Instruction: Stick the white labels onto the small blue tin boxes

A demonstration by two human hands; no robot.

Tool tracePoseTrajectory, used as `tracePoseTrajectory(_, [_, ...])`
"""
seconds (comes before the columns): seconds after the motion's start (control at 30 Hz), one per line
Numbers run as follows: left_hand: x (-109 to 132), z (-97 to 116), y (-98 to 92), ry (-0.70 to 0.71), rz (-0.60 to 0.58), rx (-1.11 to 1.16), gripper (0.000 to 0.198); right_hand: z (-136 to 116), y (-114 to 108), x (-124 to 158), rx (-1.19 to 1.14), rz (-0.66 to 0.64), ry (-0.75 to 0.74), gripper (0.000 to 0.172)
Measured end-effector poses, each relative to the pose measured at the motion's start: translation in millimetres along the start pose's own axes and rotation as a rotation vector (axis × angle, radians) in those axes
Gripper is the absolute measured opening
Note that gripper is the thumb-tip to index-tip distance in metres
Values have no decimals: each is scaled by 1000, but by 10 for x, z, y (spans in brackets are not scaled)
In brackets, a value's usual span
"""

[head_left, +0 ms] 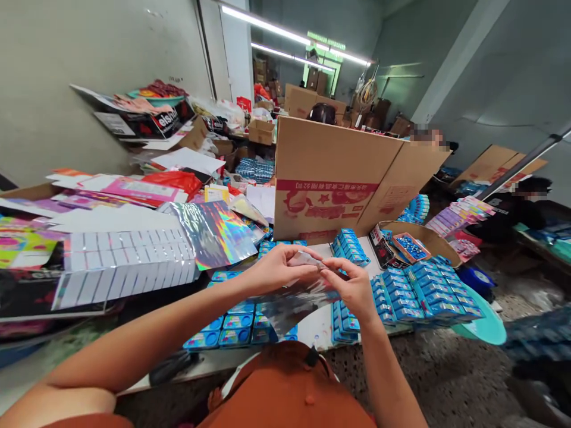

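- Work table (319, 333): white top (mostly hidden under stock), carrying the items below.
- 12 o'clock: upright corrugated carton (330, 178), red-printed.
- 2 o'clock: blue retail packs (423, 291), stacked in rows.
- 10 o'clock: holographic film sheet (214, 235), lying over printed cards.
- 4 o'clock: speckled concrete floor (428, 374).

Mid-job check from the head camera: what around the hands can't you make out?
Head view: the small shiny piece pinched between the left hand and right hand; the fingers hide its full shape.
Head view: the blue boxes; their labels are too small to read.
Head view: the tall cardboard carton; it hides whatever lies directly behind it.
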State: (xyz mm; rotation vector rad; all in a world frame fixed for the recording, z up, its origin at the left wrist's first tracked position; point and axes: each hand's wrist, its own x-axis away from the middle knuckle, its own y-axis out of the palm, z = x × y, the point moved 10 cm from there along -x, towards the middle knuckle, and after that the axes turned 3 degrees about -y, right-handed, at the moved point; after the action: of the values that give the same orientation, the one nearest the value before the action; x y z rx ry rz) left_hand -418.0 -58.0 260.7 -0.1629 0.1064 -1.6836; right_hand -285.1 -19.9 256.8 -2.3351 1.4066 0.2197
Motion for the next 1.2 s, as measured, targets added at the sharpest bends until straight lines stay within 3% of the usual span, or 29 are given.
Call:
tracePoseTrajectory(0.13, [-6, 53, 7, 92, 15, -87, 36, -105, 10, 9, 75, -31, -102, 11])
tracePoseTrajectory(0.27, [-12, -4, -1, 76, 62, -118, 35, -157, 4, 10, 144, -9, -156, 12])
tracePoseTrajectory(0.47, [-40, 37, -12, 110, 129, -115, 39, -438, -43, 92, 524, 198, -438, 23])
tracePoseTrajectory(0.67, [-124, 1, -4, 108, 121, -114, 44, -491, 40, 230, 722, 263, -606, 35])
tracePoseTrajectory(0.97, [-168, -130, 14, 1, 122, -69, 44, -378, 53, 289, 732, 271, -594, 32])
tracePoseTrajectory(1.2, [-197, -62, 26, 96, 164, -230, 42, -376, 22, 263, 589, 300, -551, 20])
